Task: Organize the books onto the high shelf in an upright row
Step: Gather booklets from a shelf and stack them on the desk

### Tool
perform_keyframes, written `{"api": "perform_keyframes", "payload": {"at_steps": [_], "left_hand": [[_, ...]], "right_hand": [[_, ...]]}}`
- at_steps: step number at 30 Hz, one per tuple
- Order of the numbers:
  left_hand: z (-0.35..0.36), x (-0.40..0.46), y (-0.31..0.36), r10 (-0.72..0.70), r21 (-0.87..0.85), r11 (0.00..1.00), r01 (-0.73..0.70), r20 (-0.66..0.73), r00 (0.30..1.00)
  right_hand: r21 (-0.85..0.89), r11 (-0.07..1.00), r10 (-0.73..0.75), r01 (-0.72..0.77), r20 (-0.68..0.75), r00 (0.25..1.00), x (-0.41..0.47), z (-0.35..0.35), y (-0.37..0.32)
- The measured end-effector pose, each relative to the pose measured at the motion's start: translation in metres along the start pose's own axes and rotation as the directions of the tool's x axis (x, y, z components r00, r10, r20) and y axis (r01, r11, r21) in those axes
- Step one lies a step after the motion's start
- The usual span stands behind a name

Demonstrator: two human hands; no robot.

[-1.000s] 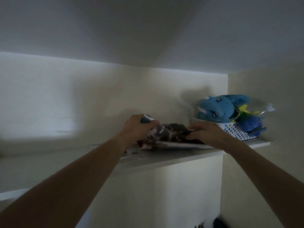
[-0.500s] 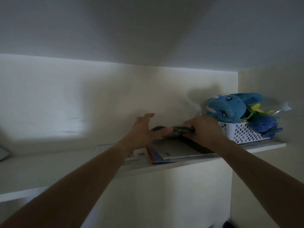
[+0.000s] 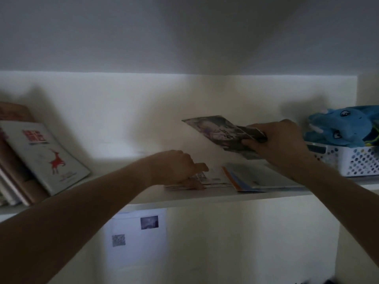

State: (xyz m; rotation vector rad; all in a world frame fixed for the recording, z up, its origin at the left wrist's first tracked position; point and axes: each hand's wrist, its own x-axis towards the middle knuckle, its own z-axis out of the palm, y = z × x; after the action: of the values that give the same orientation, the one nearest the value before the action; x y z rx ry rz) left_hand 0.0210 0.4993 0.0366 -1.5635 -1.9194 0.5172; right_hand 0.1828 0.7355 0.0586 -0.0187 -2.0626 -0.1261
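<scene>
Right hand (image 3: 281, 140) grips booklet (image 3: 217, 130); basket (image 3: 356, 160) holds plush (image 3: 340, 130).

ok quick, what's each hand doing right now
Left hand: grips the edge of a thin flat booklet lying on the white shelf.
Right hand: holds a dark illustrated book, lifted.

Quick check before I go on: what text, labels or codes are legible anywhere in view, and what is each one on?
Nothing can be quoted.
White book with red deer: red title characters, too blurred to read.
Dark illustrated book gripped by the right hand: black handwriting-like marks, illegible.
Flat books under the left hand: small print, too blurred.
Sheet on the wall below the shelf: QR-like square, no readable words.
</scene>
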Motion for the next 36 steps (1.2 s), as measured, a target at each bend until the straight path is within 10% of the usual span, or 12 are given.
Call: {"api": "perform_keyframes", "payload": {"at_steps": [4,13,16,20,23,30,36], "left_hand": [[-0.004,-0.005,0.015,0.161,0.133,0.982,-0.135,-0.212,0.964],[0.017,-0.062,-0.011,-0.238,-0.217,0.962,0.166,-0.371,0.897],[0.013,-0.100,-0.014,-0.680,-0.718,0.658,0.226,-0.439,0.587],[0.012,-0.136,-0.020,-0.952,-0.995,0.080,-0.056,-0.093,0.291],[0.003,-0.146,-0.021,-0.945,-0.919,-0.227,-0.324,0.127,0.300],[0.008,-0.134,-0.031,-0.889,-0.890,-0.385,-0.243,0.288,0.356],[0.021,-0.142,-0.025,-0.868,-0.894,-0.395,-0.211,0.288,0.405]], "right_hand": [[0.061,0.997,-0.029,0.038,-0.134,0.991,0.006,-0.009,-0.019],[0.156,0.984,0.111,-0.087,-0.153,0.982,0.007,-0.020,-0.050],[0.347,0.902,0.323,-0.257,-0.147,0.935,0.006,-0.015,-0.067],[0.688,0.571,0.619,-0.448,-0.003,0.786,0.022,0.015,-0.097],[0.856,0.255,0.678,-0.451,0.174,0.714,0.032,0.052,-0.130],[0.793,-0.441,0.444,-0.420,0.599,0.667,0.031,0.100,-0.181],[0.736,-0.487,0.256,-0.471,0.636,0.728,0.017,0.111,-0.193]]}}
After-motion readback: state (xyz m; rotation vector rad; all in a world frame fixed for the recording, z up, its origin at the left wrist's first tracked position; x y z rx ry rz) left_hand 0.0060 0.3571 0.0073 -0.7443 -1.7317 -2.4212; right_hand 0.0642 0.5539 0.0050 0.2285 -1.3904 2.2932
